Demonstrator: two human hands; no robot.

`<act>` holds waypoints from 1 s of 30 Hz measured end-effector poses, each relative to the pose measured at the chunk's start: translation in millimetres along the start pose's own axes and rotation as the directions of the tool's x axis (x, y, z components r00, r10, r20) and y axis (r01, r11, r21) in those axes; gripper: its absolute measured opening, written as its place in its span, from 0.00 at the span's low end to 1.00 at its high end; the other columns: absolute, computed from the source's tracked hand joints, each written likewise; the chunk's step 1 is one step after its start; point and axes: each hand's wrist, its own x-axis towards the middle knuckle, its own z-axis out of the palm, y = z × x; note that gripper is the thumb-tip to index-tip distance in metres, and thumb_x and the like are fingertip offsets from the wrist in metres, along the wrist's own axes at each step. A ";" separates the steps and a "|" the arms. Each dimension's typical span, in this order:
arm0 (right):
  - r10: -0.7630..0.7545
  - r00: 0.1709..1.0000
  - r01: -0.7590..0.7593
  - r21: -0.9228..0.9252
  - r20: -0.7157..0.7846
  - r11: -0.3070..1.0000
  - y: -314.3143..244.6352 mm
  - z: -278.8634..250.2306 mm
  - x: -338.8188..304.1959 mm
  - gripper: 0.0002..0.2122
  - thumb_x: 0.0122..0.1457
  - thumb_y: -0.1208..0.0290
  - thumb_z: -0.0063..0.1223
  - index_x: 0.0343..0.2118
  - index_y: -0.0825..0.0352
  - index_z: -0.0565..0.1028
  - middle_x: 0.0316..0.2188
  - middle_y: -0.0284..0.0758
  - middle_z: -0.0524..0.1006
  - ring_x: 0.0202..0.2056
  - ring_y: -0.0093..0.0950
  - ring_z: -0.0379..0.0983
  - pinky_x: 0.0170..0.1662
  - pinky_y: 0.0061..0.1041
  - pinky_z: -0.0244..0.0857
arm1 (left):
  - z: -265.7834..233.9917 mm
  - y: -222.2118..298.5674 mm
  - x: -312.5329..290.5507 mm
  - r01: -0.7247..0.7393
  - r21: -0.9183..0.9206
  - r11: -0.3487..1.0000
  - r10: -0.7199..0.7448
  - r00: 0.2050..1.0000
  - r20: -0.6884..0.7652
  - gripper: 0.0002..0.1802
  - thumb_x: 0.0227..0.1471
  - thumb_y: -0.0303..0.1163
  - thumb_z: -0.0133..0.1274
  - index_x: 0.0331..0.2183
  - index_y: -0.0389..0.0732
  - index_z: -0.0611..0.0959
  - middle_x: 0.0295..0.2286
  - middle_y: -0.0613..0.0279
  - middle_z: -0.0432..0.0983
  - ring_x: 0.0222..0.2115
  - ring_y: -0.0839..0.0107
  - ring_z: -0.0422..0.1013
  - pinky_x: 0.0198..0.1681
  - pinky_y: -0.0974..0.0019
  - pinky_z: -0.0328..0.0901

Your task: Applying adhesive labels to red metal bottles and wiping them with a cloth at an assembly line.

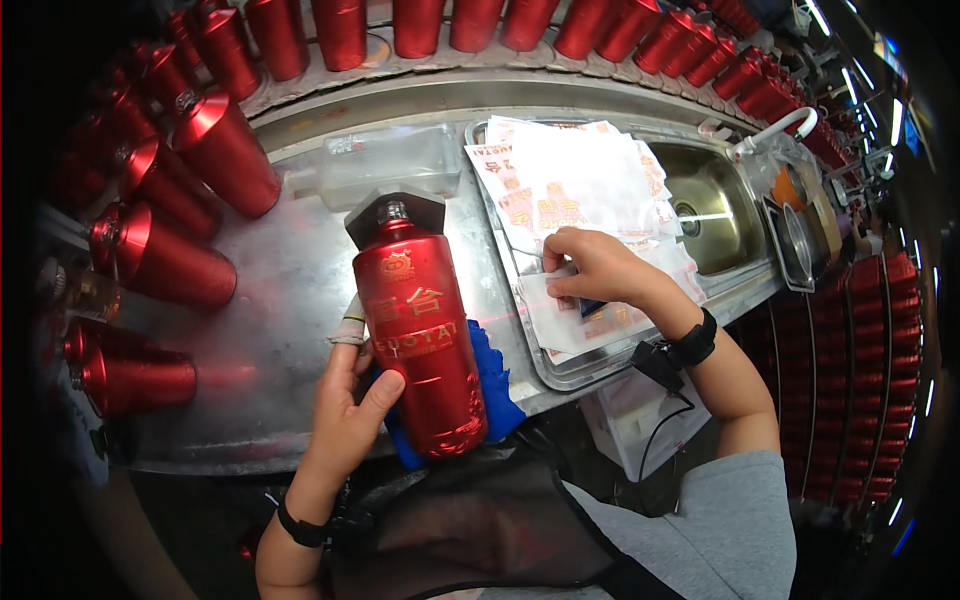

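Observation:
A red metallic bottle [418, 340] with gold printing lies tilted toward me on a blue cloth [495, 375] at the table's front edge. Its bare neck rests at a dark angular support [428, 212]. My left hand [350, 400] holds the bottle's left side, thumb against the red surface and a pale wrap on one finger. Over a pile of thin printed sheets [590, 180], my right hand [600, 268] has its fingers pinched at the edge of a pale sheet [550, 325]. Under that hand shows a small dark blue piece, partly hidden.
The sheets lie in a metal tray [545, 375] beside a steel sink [705, 205] with a white faucet [785, 130]. A clear plastic box [390, 165] stands behind the bottle. Several red bottles [225, 150] line the left and back; more fill racks at right [850, 380].

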 end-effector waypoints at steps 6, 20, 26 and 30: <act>0.069 0.998 -0.069 0.162 0.006 0.984 0.3 -0.8 6.9 0.06 0.46 0.72 0.59 0.24 0.67 0.75 0.22 0.37 0.78 0.26 0.33 0.75 0.32 0.29 0.66 | 0.1 3.8 -0.4 0.039 -0.053 0.998 -0.039 0.999 0.011 0.45 0.57 0.38 0.56 0.65 0.34 0.51 0.59 0.53 0.59 0.59 0.63 0.60 0.62 0.62 0.54; 0.022 0.960 0.196 0.727 -0.280 0.659 -151.3 2.4 -49.4 0.06 0.51 0.75 0.65 0.27 0.66 0.76 0.25 0.24 0.75 0.25 0.11 0.67 0.28 0.13 0.59 | -5.1 52.6 -35.3 -0.328 0.045 0.944 0.331 0.935 -0.124 0.39 0.52 0.23 0.56 0.63 0.36 0.59 0.46 0.54 0.74 0.43 0.73 0.73 0.48 0.68 0.66; -0.075 0.976 0.214 0.850 -0.203 0.481 -187.2 25.3 -46.6 0.07 0.54 0.78 0.63 0.31 0.67 0.74 0.30 0.30 0.78 0.32 0.16 0.74 0.36 0.17 0.67 | 31.4 64.1 -43.9 -0.061 -0.300 0.952 0.052 0.998 -0.039 0.41 0.51 0.20 0.58 0.62 0.37 0.58 0.42 0.59 0.74 0.41 0.76 0.72 0.48 0.70 0.66; 0.004 0.974 0.185 0.798 -0.228 0.574 -182.4 41.3 -55.4 0.06 0.54 0.79 0.62 0.31 0.68 0.74 0.29 0.29 0.77 0.30 0.15 0.73 0.35 0.16 0.67 | 29.4 57.6 -43.6 -0.027 -0.360 0.932 -0.013 0.994 -0.109 0.34 0.54 0.17 0.54 0.60 0.35 0.61 0.35 0.64 0.74 0.36 0.80 0.72 0.43 0.76 0.67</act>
